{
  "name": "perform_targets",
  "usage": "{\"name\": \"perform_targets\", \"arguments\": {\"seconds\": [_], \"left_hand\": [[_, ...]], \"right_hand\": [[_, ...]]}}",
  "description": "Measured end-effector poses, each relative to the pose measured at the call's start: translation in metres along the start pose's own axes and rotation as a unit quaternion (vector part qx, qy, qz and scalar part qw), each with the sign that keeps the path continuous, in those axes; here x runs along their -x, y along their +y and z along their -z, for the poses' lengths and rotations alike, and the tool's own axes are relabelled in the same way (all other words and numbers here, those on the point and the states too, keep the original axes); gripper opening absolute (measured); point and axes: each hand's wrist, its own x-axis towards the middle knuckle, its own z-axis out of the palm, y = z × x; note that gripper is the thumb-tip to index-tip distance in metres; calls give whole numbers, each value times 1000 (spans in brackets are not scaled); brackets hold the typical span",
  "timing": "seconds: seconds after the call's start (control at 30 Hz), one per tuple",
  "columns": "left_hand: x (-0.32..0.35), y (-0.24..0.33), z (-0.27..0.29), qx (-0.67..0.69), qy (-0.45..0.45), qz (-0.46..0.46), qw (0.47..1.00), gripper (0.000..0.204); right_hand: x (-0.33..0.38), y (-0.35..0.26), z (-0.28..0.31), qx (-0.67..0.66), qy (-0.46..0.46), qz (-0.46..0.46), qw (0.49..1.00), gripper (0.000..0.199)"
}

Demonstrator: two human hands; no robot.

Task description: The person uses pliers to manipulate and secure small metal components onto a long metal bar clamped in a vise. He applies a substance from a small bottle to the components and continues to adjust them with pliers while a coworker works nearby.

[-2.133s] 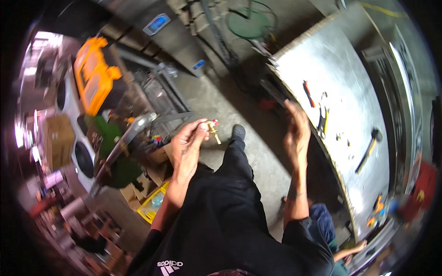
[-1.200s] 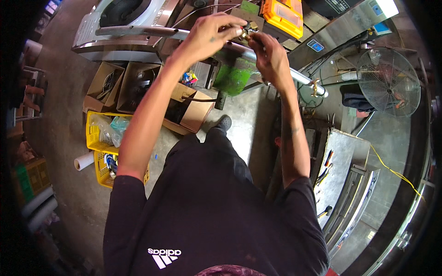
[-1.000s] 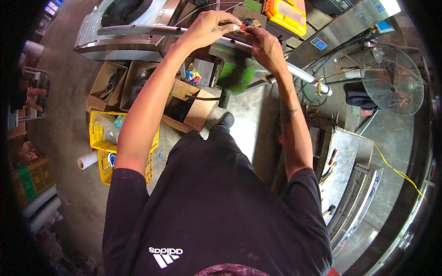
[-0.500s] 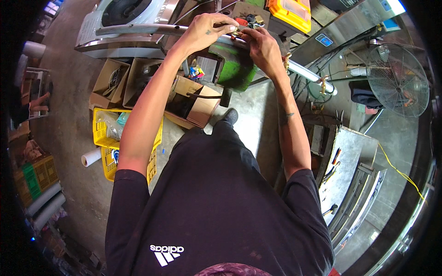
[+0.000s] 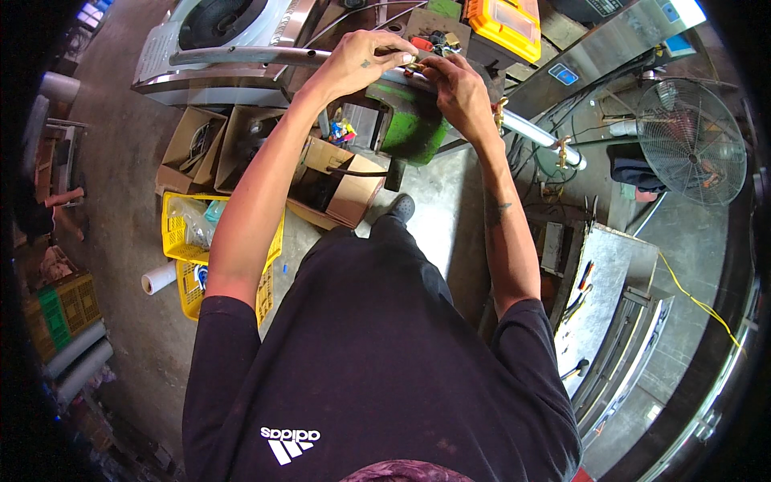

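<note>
A long silver metal pipe point(image 5: 241, 55) runs across in front of me, slanting down to the right. Over its middle, my left hand point(image 5: 368, 61) pinches a small brass fitting point(image 5: 415, 66) between thumb and fingers. My right hand point(image 5: 459, 87) is closed on the same fitting from the right side, its fingertips close to the left hand's. The fingers hide much of the fitting, and I cannot tell whether it is joined to the pipe. Farther right, a brass valve point(image 5: 563, 150) sticks out of the pipe near its end. Another brass valve point(image 5: 499, 116) sits just beside my right wrist.
Below the pipe is a green metal machine part point(image 5: 414, 128). Cardboard boxes point(image 5: 353, 189) and yellow crates point(image 5: 181, 229) stand on the floor to the left. An orange-yellow case point(image 5: 504, 28) lies beyond my hands; a fan point(image 5: 692, 140) and a metal bench point(image 5: 602, 265) are at right.
Both hands stay closed at the brass fitting, with only slight finger movement. The whole view has shifted a little.
</note>
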Motion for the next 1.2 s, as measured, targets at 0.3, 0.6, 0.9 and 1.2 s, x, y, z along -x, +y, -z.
{"name": "perform_targets", "arguments": {"seconds": [0.3,0.6,0.9,1.2], "left_hand": [[2,-4,-1,13,-2,1,1000,26],[4,-1,0,-11,2,2,1000,27],[3,-5,-1,0,-9,-1,1000,26],[8,7,1,-15,-13,1,1000,22]], "right_hand": [[1,3,-3,-1,7,5,1000,19],[0,0,-3,1,6,2,1000,21],[-1,0,-2,3,0,15,1000,25],[2,3,-5,22,6,35,999,21]]}}
